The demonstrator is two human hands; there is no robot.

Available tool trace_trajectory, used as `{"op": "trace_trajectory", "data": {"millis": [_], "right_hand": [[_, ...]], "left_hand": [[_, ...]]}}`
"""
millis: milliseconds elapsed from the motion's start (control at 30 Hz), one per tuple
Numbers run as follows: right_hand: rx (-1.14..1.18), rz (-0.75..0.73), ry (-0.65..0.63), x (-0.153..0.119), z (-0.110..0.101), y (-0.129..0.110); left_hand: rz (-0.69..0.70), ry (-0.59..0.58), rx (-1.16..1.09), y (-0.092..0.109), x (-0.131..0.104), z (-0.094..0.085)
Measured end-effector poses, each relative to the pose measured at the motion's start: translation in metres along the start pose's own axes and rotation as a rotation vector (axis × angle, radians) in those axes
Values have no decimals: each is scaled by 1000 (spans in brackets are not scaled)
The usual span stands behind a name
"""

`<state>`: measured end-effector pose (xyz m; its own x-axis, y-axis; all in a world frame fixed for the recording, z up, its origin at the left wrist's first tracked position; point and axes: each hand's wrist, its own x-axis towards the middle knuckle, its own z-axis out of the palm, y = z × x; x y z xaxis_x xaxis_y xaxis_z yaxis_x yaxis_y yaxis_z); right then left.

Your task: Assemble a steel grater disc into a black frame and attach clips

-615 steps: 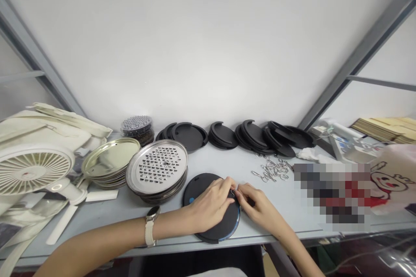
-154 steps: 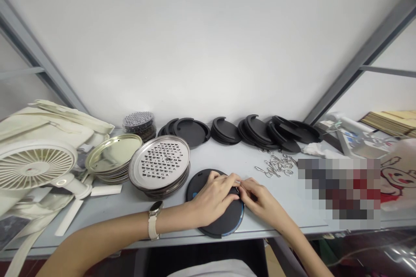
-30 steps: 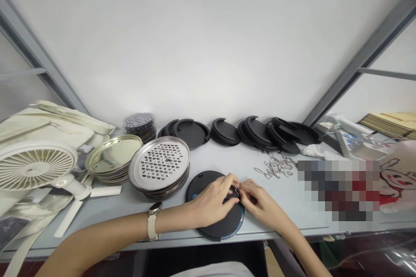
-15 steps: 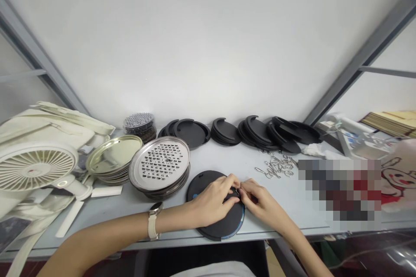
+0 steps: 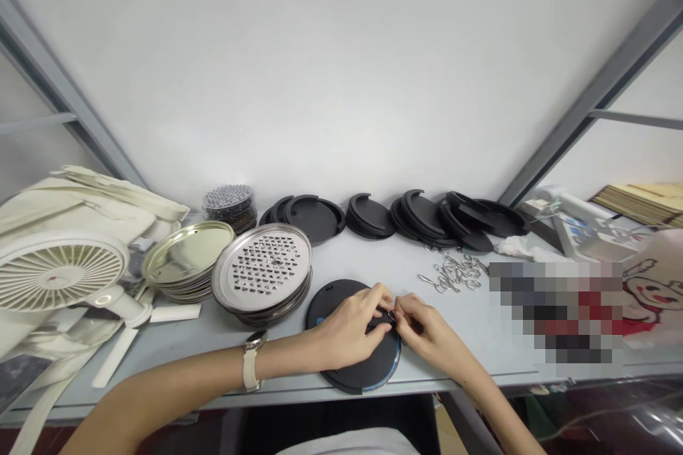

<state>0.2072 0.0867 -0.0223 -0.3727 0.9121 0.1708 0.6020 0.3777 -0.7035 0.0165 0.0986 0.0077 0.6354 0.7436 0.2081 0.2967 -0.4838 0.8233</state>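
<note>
A round black disc (image 5: 346, 370) with a blue edge lies flat near the table's front edge. My left hand (image 5: 355, 327) rests over it, thumb and fingers curled in at a small metal ring or clip (image 5: 391, 314) by the disc's right side. My right hand (image 5: 424, 327) pinches at the same small piece from the right; the fingertips hide most of it. Behind, to the right, lies a loose pile of metal clips (image 5: 457, 272). Left of the disc stands a stack of metal plates topped by a perforated grater plate (image 5: 272, 266).
Gold-coloured plates (image 5: 186, 252) are stacked farther left, beside a white fan (image 5: 61, 274). Black trays (image 5: 314, 219) line the wall. A tub of small spiky pieces (image 5: 228, 197) stands behind the plates. Wooden boards (image 5: 640, 202) and a pixelated area are at the right.
The black disc has shifted very slightly to the left under my hands. Both hands stay at almost the same place, with the fingertips still together.
</note>
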Motion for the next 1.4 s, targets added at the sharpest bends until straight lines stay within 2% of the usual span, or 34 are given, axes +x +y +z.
{"op": "trace_trajectory", "data": {"millis": [233,433,733,1400], "right_hand": [[-18,3,-7,2,-2,-3],[-38,-52,-29,0,-2,-5],[-15,-35,-61,2,-2,-2],[-21,-8,-68,1,-3,-3]], "left_hand": [[-45,15,71,0,-2,0],[-29,23,71,3,-1,-1],[-10,13,104,3,-1,-2],[43,-68,196,2,-3,-1]]}}
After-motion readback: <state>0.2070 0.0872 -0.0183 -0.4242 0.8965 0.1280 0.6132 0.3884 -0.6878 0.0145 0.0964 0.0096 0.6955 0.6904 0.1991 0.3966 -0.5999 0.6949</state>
